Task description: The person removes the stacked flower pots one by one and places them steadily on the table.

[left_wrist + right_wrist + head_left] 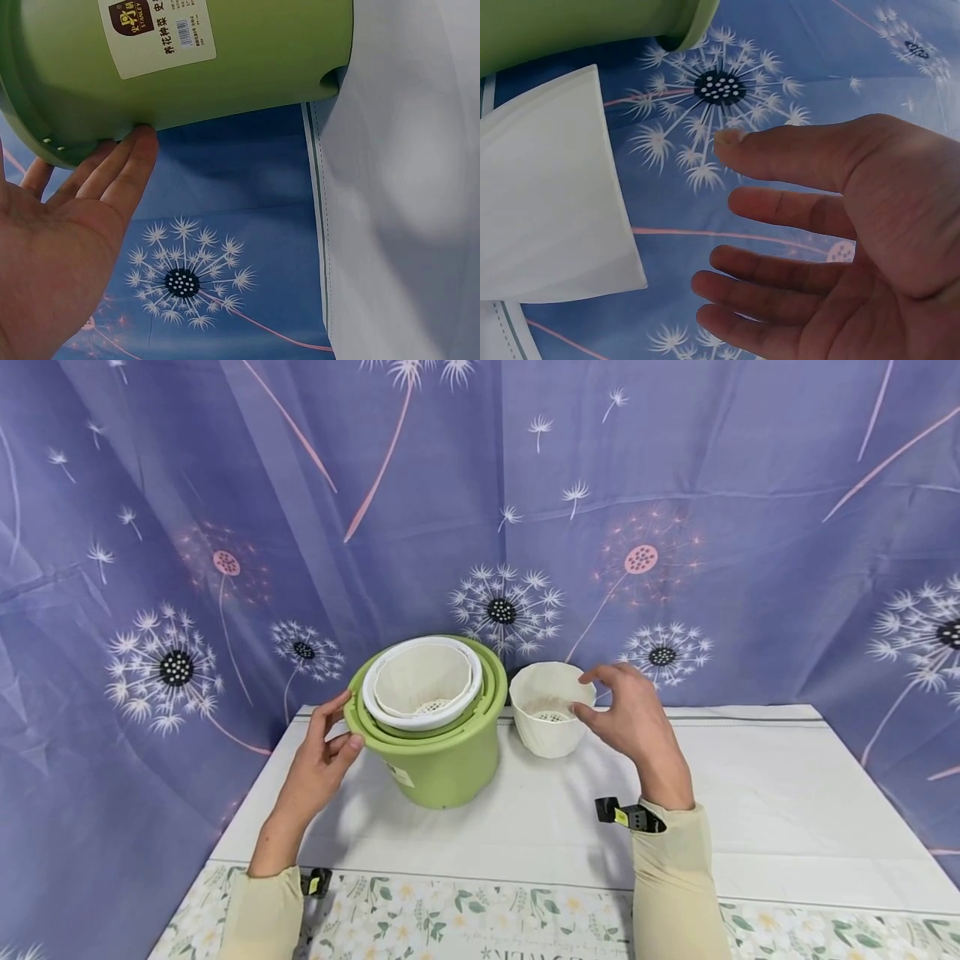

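A large green flowerpot [442, 772] stands upright on the white cloth, with a smaller white flowerpot [369, 693] and a cream flowerpot [408, 681] nested inside it. My left hand [318, 772] is at its left side; in the left wrist view the nearly straight fingers [124, 176] touch the green wall under the rim. Just right of the green pot, a small cream flowerpot [543, 737] with a perforated bottom stands by itself. Over its right rim hovers my right hand [633, 718], thumb and fingers spread; the right wrist view shows a gap between fingertips and pot.
Behind the pots hangs a blue-purple curtain [525, 527] printed with dandelions. The white cloth [750, 793] covers the table, and a floral-patterned strip [420, 914] runs along the near edge. A label [161, 34] is stuck to the green pot's side.
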Demonstrator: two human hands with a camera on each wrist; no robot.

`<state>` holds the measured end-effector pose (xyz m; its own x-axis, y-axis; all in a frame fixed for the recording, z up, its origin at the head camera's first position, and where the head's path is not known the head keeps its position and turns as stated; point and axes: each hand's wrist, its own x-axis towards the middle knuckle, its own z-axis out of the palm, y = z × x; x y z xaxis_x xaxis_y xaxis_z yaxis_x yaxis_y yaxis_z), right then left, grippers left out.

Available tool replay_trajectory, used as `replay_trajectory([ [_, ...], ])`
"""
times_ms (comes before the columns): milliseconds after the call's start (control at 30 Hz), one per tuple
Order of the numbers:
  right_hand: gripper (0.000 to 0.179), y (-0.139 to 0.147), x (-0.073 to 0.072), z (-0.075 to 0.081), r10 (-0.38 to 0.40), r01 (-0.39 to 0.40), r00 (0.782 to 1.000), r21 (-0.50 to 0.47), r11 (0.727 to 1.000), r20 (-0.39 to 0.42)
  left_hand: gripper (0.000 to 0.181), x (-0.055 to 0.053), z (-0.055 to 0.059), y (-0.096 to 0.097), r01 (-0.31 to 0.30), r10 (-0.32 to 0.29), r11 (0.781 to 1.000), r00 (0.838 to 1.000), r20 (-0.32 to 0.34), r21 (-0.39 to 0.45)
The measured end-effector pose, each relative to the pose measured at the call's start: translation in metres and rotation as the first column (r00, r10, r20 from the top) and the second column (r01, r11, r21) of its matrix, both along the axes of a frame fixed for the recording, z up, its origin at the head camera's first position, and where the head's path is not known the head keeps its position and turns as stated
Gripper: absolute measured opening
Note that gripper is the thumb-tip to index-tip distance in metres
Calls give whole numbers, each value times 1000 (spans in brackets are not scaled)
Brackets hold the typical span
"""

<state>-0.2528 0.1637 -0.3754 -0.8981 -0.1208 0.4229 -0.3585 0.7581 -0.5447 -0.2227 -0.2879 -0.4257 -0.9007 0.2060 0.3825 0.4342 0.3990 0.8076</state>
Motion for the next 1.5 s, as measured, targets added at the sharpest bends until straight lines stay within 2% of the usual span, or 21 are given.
replay_trajectory([
  [367, 36, -6, 10, 10, -12, 11, 998, -27, 1000, -61, 67, 0, -2, 0, 7, -7, 1000, 1000, -1, 17],
  [533, 37, -12, 13, 14, -2, -5, 994, -55, 998, -113, 67, 1, -1, 0, 6, -6, 1000, 1000, -4, 17],
  [800, 35, -22, 15, 17, 42, -56, 973, -53, 997, -226, 67, 0, -3, 1, -3, 3, 1000, 1000, 2, 9],
  [1267, 34, -35, 20, 19, 71, -104, 951, -93, 990, -302, 66, -1, -4, 0, -6, 6, 1000, 1000, -5, -2],
  [1500, 36, -46, 21, 18, 103, -135, 941, -79, 988, -323, 67, 0, -2, 0, -13, 13, 1000, 1000, 8, 2],
])
